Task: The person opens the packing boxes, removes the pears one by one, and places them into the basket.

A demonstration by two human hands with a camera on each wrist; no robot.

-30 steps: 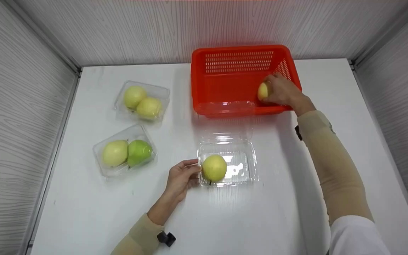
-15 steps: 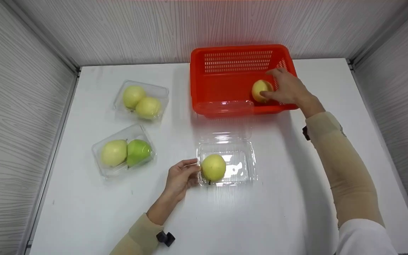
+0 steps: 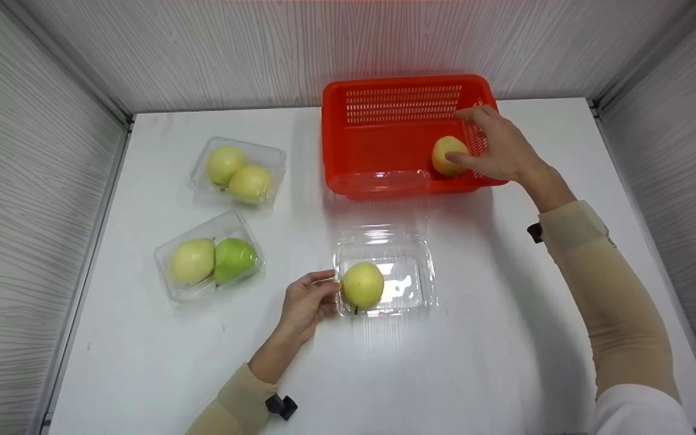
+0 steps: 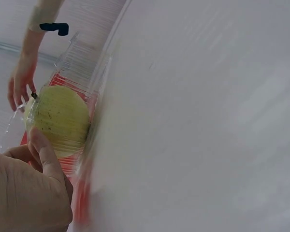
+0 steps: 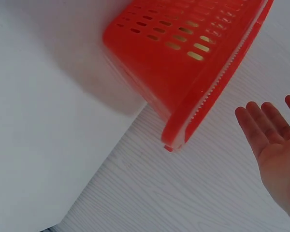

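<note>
In the head view a clear plastic clamshell box lies with its lid up toward the basket. One yellow-green pear sits in its left half. My left hand pinches the box's left rim between thumb and fingers, close beside that pear; the left wrist view shows the thumb against the clear wall. At the back, a yellow pear rests at the right end of a red basket. Over that end my right hand is spread, fingers apart and holding nothing, its thumb overlapping the pear.
Two more clear boxes stand on the left of the white table. The far box has two yellow pears; the nearer box has a yellow pear and a green pear. Pale wood-grain panels enclose the back and sides.
My right hand has let go of the yellow pear in the basket, opened its fingers and drawn back up and to the right. My left hand stays at the box rim.
</note>
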